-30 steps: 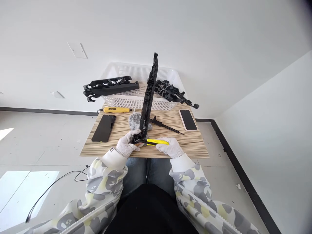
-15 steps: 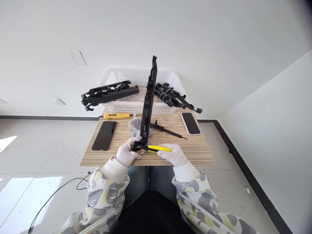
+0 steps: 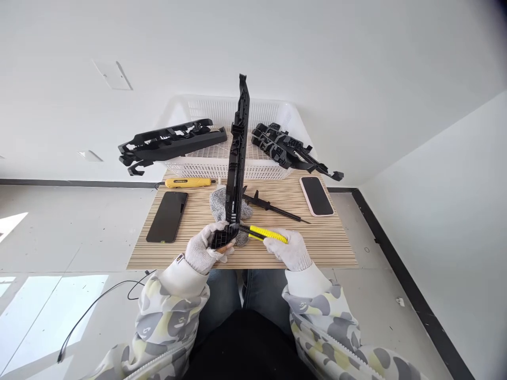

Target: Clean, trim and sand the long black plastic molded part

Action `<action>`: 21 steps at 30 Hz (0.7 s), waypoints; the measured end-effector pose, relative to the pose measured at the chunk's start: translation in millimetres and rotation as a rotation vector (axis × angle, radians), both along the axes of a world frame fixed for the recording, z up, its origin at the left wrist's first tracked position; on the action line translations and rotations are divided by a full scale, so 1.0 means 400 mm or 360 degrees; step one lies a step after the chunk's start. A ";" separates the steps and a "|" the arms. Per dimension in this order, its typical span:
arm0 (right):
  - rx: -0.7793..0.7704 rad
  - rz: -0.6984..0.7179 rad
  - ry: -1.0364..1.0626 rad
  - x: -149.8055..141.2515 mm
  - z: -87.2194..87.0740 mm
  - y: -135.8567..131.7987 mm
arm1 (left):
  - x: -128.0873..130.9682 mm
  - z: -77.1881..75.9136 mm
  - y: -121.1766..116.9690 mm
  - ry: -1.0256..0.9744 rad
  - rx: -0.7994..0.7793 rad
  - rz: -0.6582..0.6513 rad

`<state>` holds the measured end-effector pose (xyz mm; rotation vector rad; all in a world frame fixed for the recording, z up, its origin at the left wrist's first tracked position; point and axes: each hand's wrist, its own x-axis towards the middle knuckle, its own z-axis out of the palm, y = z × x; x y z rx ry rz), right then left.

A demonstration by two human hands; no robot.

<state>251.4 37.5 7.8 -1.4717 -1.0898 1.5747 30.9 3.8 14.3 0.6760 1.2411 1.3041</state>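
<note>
Fingers (image 3: 216,227) of the left hand (image 3: 199,252) grip the long black part (image 3: 235,171), the right hand (image 3: 292,251) clutches the yellow-handled tool (image 3: 269,234) — tip at the part's near end, work seemingly underway — remainder unclear.

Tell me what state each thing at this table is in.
Left grip: closed on long black part
Right grip: closed on yellow-handled tool
Long black part: held near its lower end
Yellow-handled tool: at that part, contact unclear
Left phone: flat, screen dark
Right phone: flat, screen dark
Grey cloth: bunched up
White basket: open-topped, black parts jutting over its rim
Corded yellow tool: lying down
Slim black tool: lying down
</note>
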 end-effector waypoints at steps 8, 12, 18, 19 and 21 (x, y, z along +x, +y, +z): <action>0.0135 0.0021 -0.0178 -0.006 0.004 0.000 | -0.003 -0.006 0.010 0.0130 -0.0107 -0.0038; 0.0152 0.0003 -0.0196 -0.006 0.005 -0.001 | -0.007 -0.013 0.012 0.0206 -0.0039 -0.0096; 0.0082 -0.0099 -0.0101 -0.010 -0.002 0.001 | -0.017 -0.026 0.011 0.0447 0.0043 -0.0218; 0.0078 -0.0087 -0.0090 -0.011 -0.003 0.001 | -0.019 -0.026 0.011 0.0468 0.0061 -0.0238; 0.0074 -0.0071 -0.0088 -0.013 -0.002 0.001 | -0.020 -0.027 0.010 0.0497 0.0108 -0.0258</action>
